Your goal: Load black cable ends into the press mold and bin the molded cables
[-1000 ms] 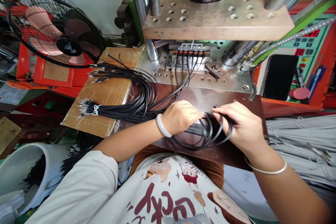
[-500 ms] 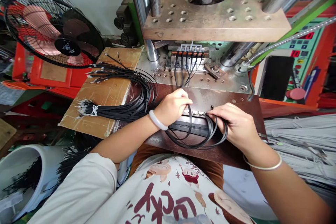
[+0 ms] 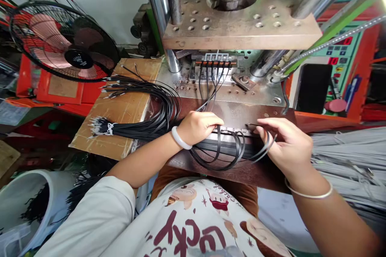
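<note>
My left hand [image 3: 202,128] is closed in a pinch on black cables [image 3: 218,148] just in front of the press. From it, several strands run up to the metal fixture [image 3: 217,68] on the press bed, where their ends sit in a row. My right hand [image 3: 286,142] is to the right, with cable loops [image 3: 267,144] caught by its thumb and fingers. Its thumb and index fingertips are slightly apart, near a small dark cable end [image 3: 251,125]. Under the loops lies a metal strip [image 3: 238,131] with small slots, its details partly hidden.
A thick press plate [image 3: 241,40] hangs above the fixture between steel columns. A tied bundle of black cables [image 3: 135,128] lies on cardboard [image 3: 120,106] at left, near a fan [image 3: 80,59]. At right are a phone [image 3: 313,88] and grey cables [image 3: 340,152].
My right hand has moved right, pulling the cable loops outward, and its thumb and index fingertips have parted a little. My left hand has shifted slightly down. The camera view has tilted a little.
</note>
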The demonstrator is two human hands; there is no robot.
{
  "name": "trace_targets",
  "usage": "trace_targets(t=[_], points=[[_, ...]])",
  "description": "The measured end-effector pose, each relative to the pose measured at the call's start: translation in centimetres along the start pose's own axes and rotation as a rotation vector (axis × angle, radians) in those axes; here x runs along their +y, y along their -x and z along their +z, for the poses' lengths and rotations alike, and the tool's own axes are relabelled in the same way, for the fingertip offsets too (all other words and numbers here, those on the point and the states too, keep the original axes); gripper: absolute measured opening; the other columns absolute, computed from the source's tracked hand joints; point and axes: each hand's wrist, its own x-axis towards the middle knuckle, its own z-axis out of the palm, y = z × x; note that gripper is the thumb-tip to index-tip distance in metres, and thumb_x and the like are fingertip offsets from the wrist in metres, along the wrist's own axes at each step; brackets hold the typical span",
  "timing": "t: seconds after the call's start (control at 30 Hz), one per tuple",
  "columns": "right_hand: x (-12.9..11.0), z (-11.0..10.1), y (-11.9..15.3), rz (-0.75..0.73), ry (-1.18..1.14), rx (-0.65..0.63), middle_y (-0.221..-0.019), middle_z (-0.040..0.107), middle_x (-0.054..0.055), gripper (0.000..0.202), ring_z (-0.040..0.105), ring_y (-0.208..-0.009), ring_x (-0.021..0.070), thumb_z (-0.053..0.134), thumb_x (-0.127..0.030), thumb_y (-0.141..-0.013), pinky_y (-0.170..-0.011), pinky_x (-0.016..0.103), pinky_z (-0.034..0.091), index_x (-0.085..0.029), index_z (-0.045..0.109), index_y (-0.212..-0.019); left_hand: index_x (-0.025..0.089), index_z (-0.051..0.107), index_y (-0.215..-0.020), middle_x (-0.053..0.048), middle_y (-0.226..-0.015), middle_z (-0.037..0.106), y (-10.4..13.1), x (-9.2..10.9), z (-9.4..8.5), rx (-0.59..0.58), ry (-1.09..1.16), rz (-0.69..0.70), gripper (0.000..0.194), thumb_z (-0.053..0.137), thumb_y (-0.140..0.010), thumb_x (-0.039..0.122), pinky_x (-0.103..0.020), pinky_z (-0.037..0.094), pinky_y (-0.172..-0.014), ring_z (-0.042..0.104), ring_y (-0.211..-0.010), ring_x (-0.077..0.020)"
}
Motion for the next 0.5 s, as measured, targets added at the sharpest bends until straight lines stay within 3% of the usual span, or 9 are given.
trace_targets(t=[0.17,0.27,0.4,0.5], points=[[-0.27,0.18,0.52,0.192,-0.172,0.087,-0.099,0.071,0.006,0.017,0.068,-0.089,0.0213,0.067,-0.022,-0.088,-0.083,0.037,0.055,-0.020,0.070,-0.104,0.015,0.070,-0.095,-0.004,-0.091,0.073,0.07,0.45,-0.11,-0.089,-0.080,0.070,0.027,0.045,-0.090,0.009,-0.023,0.053,-0.078,0.069,-0.084,-0.0134],[-0.38,0.21,0.59,0.238,-0.167,0.087,-0.094,0.071,0.005,0.013,0.068,-0.086,0.0209,0.068,-0.025,-0.087,-0.079,0.036,0.055,-0.022,0.070,-0.100,0.016,0.070,-0.092,-0.005,-0.085,0.073,0.13,0.75,-0.01,-0.136,-0.184,0.100,0.026,0.044,-0.093,0.014,-0.025,0.053,-0.074,0.069,-0.079,-0.0148],[-0.19,0.17,0.91,0.285,-0.251,0.005,-0.088,0.072,0.003,0.012,0.069,-0.077,0.0192,0.066,-0.027,-0.089,-0.071,0.032,0.056,-0.022,0.070,-0.099,0.016,0.071,-0.087,-0.003,-0.082,0.074,0.14,0.58,0.19,-0.073,-0.210,0.152,0.027,0.044,-0.093,0.014,-0.026,0.052,-0.071,0.070,-0.076,-0.0146],[-0.08,0.12,0.99,0.294,-0.258,-0.047,-0.087,0.072,0.003,0.012,0.069,-0.077,0.0189,0.064,-0.027,-0.090,-0.069,0.031,0.055,-0.023,0.069,-0.100,0.017,0.071,-0.088,0.000,-0.081,0.075,0.09,0.13,0.30,-0.007,-0.154,0.107,0.024,0.048,-0.089,0.011,-0.023,0.052,-0.070,0.069,-0.072,-0.0120]])
